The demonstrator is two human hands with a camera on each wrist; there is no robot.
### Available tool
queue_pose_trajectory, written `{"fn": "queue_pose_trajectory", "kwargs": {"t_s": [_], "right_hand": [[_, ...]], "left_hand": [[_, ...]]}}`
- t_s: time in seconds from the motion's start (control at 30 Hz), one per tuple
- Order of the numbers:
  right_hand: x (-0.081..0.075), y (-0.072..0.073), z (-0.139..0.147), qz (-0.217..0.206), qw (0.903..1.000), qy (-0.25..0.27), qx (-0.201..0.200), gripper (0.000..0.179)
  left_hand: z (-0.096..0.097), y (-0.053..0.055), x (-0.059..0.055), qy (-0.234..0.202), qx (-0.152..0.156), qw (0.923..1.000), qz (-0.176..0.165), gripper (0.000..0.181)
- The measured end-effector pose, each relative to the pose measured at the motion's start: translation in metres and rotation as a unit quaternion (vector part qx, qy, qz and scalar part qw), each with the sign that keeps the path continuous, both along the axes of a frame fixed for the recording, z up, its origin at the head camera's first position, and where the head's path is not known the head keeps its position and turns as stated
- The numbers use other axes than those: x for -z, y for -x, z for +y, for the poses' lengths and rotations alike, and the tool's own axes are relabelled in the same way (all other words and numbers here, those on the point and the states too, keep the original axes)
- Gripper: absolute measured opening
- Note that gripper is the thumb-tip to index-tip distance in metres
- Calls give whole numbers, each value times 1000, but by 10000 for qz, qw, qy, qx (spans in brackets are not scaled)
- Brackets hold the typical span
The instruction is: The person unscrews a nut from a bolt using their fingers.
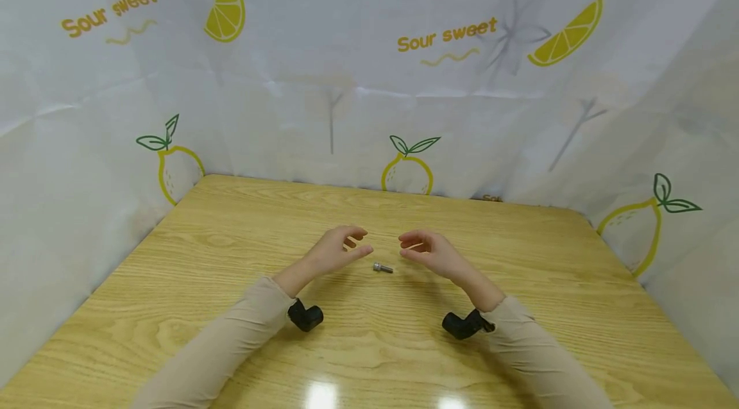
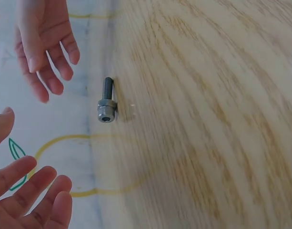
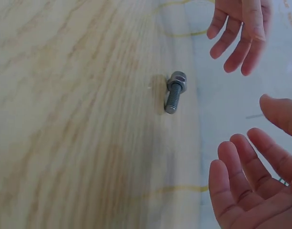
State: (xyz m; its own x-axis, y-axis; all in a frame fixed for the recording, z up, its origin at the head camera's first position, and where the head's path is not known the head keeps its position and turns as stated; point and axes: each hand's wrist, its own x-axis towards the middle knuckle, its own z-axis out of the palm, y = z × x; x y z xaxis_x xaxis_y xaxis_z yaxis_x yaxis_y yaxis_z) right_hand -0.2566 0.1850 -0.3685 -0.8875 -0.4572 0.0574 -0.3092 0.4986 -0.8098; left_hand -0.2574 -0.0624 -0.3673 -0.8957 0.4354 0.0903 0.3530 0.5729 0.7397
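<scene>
The left-wrist view cuts off the left hand (image 1: 333, 250) at the frame edge; the right-wrist view likewise crops the right hand (image 1: 434, 253). In the head view, the bolt (image 1: 383, 268) is too small to resolve its thread. Both hands are partly open, fingers loosely bent, thumbs apart from fingers, gripping nothing. The bolt lies on its side on the wooden table (image 1: 369, 358), between the hands and touching neither. Its nut (image 2: 106, 103) sits beside the bolt head.
</scene>
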Motion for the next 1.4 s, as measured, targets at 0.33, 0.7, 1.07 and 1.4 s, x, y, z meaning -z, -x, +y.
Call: {"fn": "queue_pose_trajectory", "kwargs": {"t_s": [0.33, 0.7, 1.07, 1.4], "right_hand": [[11, 4, -10, -572, 9981, -141, 175, 31], [18, 5, -21, -729, 9955, -605, 96, 23], [18, 3, -29, -515, 9934, -1008, 185, 14], [20, 4, -31, -241, 9906, -1338, -141, 11]], "left_hand": [[12, 5, 7, 269, 175, 9991, -279, 29], [23, 2, 9, 720, 218, 9963, -420, 23], [28, -1, 10, 1073, 246, 9939, -96, 14], [33, -2, 15, 1254, 163, 9920, 25, 4]]}}
